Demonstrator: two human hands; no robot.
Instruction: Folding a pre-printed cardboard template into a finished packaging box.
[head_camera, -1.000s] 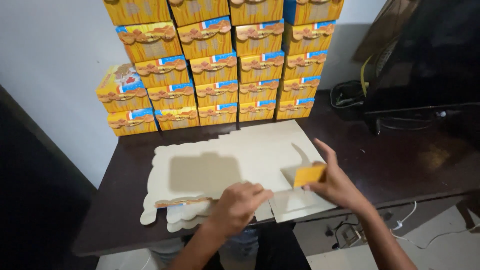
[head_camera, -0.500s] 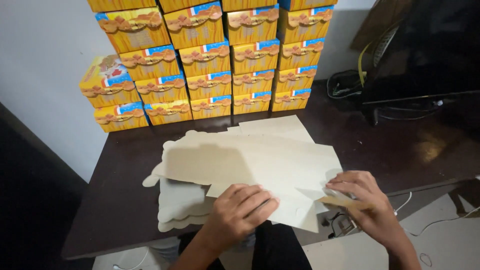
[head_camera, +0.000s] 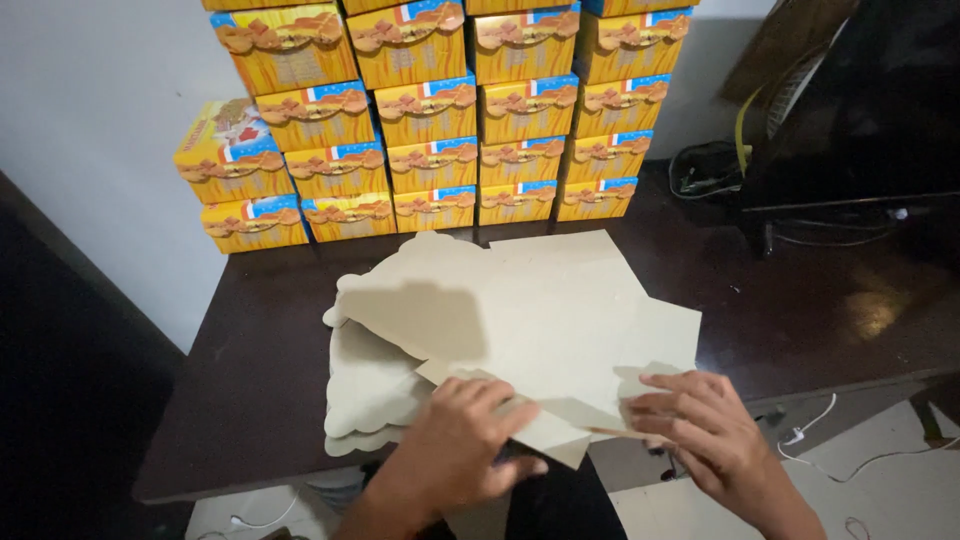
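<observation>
Dark brown wooden table (head_camera: 240, 340) stands against a pale wall, and everything here is placed with respect to it: along its far edge rises a stacked wall of yellow and orange printed cardboard boxes (head_camera: 450, 120), at its far right corner sit a black device and tangled cables (head_camera: 830, 130), and near its front edge, roughly in the middle, lies a pile of flat beige die-cut cardboard blanks with scalloped edges (head_camera: 375, 385). The top flat beige cardboard sheet (head_camera: 540, 320) is lifted off that pile and tilted, its near flap hanging just past the table's front edge. The left hand (head_camera: 455, 450) lies on the near flap with fingers spread flat and pressing down, while the right hand (head_camera: 700, 430) pinches the sheet's near right edge, fingers curled narrow around a fold with the thumb hidden underneath. As a judgement, the work in hand is creasing a flap along its scored line. Doing it well calls for keeping the left palm firm just beside the crease so the sheet cannot slide, bending the flap evenly with the right fingers along the whole score and not from one corner, and keeping the panel low over the pile so it does not buckle
</observation>
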